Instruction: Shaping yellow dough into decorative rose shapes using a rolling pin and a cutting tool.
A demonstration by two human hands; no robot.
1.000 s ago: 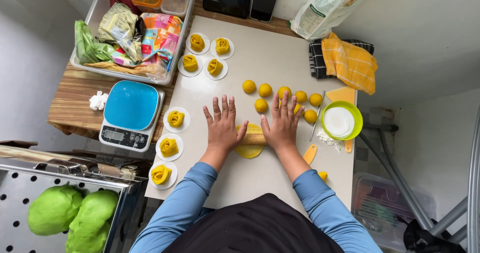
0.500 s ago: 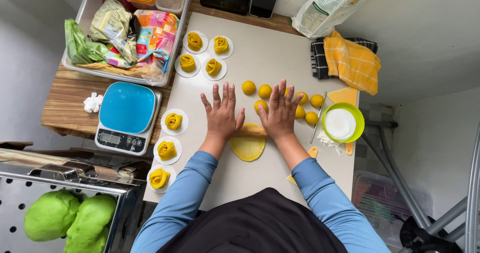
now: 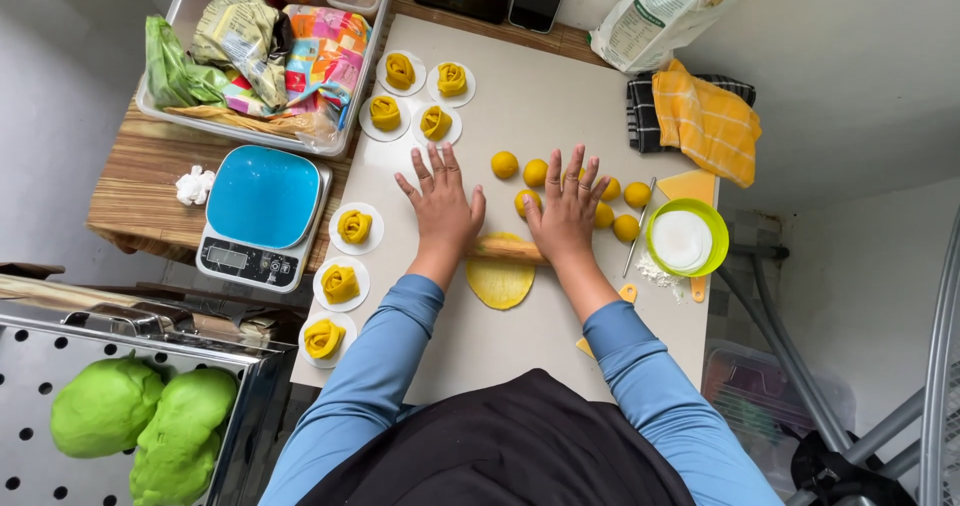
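Rolling pin (image 3: pixel 508 251) lay crosswise on a flat yellow dough disc (image 3: pixel 500 282), near the front middle of the pale tabletop (image 3: pixel 520 96). Only the wooden middle of the pin showed; both ends were under the palms. Left hand (image 3: pixel 443 209) pressed flat on the pin's left end, fingers (image 3: pixel 436 166) straight and spread apart, not curled round anything. Right hand (image 3: pixel 566 214) pressed flat on the right end, fingers (image 3: pixel 575 169) also stretched out and apart, tips reaching in among the dough balls (image 3: pixel 505 164). Dough disc stuck out from under the pin toward the person, roughly oval.

Yellow dough balls sat in a loose cluster just beyond the hands, some partly hidden by the right fingers. Green bowl (image 3: pixel 688 236) with white contents stood right of the right hand, a thin metal tool (image 3: pixel 637 228) lying between it and the balls, a bit of loose white powder (image 3: pixel 655 269) at the bowl's near side. Yellow scraper (image 3: pixel 687 185) lay just beyond the bowl. Yellow cloth (image 3: pixel 706 123) over a dark checked cloth (image 3: pixel 640 116) at the far right corner, white-green bag (image 3: pixel 665 11) beyond.

Four rolled yellow dough pieces on white rounds (image 3: pixel 420 99) at the far left of the tabletop; three more (image 3: pixel 340 284) down the left edge. Blue-topped scale (image 3: pixel 263 216) just left of those, on a wooden surface (image 3: pixel 130 186). Clear tray (image 3: pixel 180 6) of packets behind the scale. Green dough lumps (image 3: pixel 140 421) lower left on a perforated metal tray (image 3: pixel 40 366). Blue sleeves, dark apron.
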